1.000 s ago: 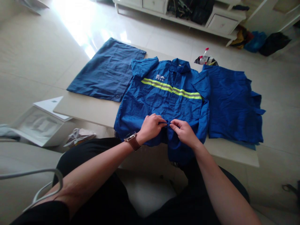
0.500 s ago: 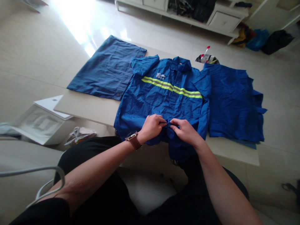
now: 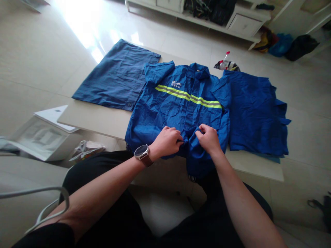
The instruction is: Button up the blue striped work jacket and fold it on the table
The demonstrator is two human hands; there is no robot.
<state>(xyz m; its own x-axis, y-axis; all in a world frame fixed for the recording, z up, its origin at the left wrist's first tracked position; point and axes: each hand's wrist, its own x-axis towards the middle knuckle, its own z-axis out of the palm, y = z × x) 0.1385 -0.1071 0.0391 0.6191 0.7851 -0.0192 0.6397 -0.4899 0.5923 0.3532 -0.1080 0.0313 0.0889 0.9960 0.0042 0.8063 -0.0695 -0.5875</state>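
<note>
A blue work jacket (image 3: 170,108) with a yellow-green reflective stripe and a white chest logo lies front up before me, its collar pointing away. My left hand (image 3: 168,140), with a watch on the wrist, pinches the front edge of the jacket near the lower middle. Just to its right, my right hand (image 3: 207,137) grips the other front edge, fingers closed on a fold of cloth. Between the two hands the lower front parts slightly. Whether a button or zip is under my fingertips I cannot make out.
The jacket lies on a pale board (image 3: 95,120). Folded dark blue trousers (image 3: 111,79) lie to its left, and a stack of blue clothes (image 3: 254,113) to its right. Beyond stand a bottle with a red cap (image 3: 226,61) and a white cabinet (image 3: 243,24). A white box (image 3: 49,134) sits at left.
My right hand has moved up and to the right, away from my left hand, drawing its jacket edge along. The left hand stays near the same place, its wrist turned slightly.
</note>
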